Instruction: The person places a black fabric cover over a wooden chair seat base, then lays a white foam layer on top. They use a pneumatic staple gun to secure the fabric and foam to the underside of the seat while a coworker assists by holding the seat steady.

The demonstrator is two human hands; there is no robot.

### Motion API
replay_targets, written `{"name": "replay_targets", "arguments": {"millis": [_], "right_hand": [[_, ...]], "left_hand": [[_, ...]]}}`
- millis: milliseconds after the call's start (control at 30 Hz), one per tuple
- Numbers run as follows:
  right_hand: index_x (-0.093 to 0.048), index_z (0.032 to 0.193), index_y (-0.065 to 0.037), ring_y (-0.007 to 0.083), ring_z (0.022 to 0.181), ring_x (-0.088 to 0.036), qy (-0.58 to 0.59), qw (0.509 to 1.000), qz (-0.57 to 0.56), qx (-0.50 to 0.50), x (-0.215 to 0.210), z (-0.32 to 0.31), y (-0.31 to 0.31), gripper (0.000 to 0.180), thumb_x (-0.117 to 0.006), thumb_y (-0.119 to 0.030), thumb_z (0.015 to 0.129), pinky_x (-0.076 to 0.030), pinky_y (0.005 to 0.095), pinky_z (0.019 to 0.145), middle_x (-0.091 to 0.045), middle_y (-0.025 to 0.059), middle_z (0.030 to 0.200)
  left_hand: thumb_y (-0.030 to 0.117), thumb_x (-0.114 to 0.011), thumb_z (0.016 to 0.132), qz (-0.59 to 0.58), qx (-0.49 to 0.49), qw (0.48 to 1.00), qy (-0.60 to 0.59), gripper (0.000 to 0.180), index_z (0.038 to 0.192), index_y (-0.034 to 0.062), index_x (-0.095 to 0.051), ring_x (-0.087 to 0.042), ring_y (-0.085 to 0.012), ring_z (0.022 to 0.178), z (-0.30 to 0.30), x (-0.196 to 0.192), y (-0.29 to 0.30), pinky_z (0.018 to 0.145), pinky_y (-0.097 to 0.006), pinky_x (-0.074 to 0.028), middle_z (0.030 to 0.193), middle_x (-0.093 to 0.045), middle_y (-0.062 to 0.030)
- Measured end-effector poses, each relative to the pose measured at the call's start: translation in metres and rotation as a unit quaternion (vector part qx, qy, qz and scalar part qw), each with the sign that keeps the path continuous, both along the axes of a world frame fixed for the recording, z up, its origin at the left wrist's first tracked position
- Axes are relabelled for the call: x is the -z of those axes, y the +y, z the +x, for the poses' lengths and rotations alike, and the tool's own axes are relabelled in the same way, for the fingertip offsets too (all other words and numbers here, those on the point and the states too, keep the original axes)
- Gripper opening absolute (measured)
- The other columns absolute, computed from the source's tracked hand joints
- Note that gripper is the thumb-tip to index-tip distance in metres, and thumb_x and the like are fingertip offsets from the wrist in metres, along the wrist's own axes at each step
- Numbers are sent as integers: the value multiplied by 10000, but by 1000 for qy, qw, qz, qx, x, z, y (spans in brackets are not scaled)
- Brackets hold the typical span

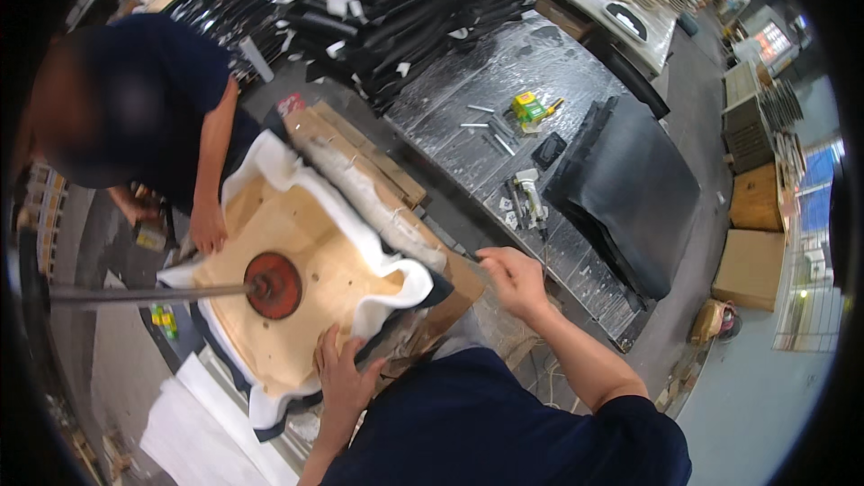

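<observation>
A curved plywood shell (pixel 315 252), wrapped at its rim by white padding (pixel 270 162) with a dark cover under it, lies before me. On its middle presses a red round disc (pixel 274 285) at the end of a metal rod (pixel 148 295). My left hand (pixel 345 382) rests with fingers apart on the shell's near edge, by the padding. My right hand (pixel 515 281) is raised beside the work table, its fingers curled; anything inside them is hidden. Across the shell, a co-worker's hand (pixel 208 225) touches the rim, and the other holds a tool (pixel 151 236) partly hidden.
On the plastic-covered table (pixel 432 99) at right lie a staple gun (pixel 529 196), a yellow-green box (pixel 529 108), several staple strips (pixel 490 130) and folded black covers (pixel 634 189). Black material piles (pixel 396 9) stand behind. White sheeting (pixel 193 423) hangs at lower left.
</observation>
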State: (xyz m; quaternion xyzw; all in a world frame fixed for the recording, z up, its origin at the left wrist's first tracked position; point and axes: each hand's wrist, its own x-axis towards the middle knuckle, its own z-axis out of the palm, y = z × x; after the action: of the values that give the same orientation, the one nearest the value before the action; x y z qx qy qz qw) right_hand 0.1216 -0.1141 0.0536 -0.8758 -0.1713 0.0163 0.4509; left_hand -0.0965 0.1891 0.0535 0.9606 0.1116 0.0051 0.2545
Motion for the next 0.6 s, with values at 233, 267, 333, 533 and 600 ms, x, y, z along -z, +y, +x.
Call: {"name": "replay_targets", "arguments": {"millis": [233, 267, 333, 533, 600], "right_hand": [[-791, 1248, -49, 365, 1026, -797, 187, 940, -155, 239, 208, 128, -139, 361, -777, -169, 907, -611, 448, 934, -824, 184, 1080], [-778, 1273, -48, 390, 1068, -782, 192, 929, -196, 250, 220, 156, -147, 396, -777, -176, 899, -604, 464, 968, -814, 201, 1126], [-747, 1326, -40, 424, 1148, -748, 216, 909, -227, 275, 252, 194, -153, 468, -779, -183, 881, -584, 484, 1030, -783, 234, 1214], [-676, 1344, -3, 453, 1250, -694, 249, 881, -261, 305, 313, 258, -158, 596, -836, -197, 803, -548, 495, 1091, -717, 302, 1311], [-665, 1306, 3, 458, 1220, -704, 259, 884, -233, 311, 319, 267, -169, 598, -859, -193, 776, -558, 498, 1063, -736, 293, 1256]], "left_hand": [[207, -874, 816, 1, -21, 990, 140, 408, 1166, 45, -743, -519, -472, 1352, 25, 2, -11, 1155, -604, -361, 1456, -568, -263], [196, -870, 821, 7, -27, 988, 149, 396, 1160, 39, -739, -532, -476, 1334, 23, 3, -13, 1144, -600, -376, 1449, -569, -268], [232, -827, 885, 61, -4, 990, 129, 318, 1131, 51, -740, -586, -463, 1183, 32, 1, -17, 1026, -578, -441, 1315, -615, -252], [195, -770, 937, 99, -65, 981, 154, 342, 1231, 25, -725, -619, -567, 1156, 43, 2, -41, 1006, -624, -508, 1284, -649, -331], [191, -781, 929, 46, -92, 979, 177, 364, 1251, 30, -725, -604, -570, 1201, 44, 4, -41, 1044, -619, -496, 1325, -633, -339]]}}
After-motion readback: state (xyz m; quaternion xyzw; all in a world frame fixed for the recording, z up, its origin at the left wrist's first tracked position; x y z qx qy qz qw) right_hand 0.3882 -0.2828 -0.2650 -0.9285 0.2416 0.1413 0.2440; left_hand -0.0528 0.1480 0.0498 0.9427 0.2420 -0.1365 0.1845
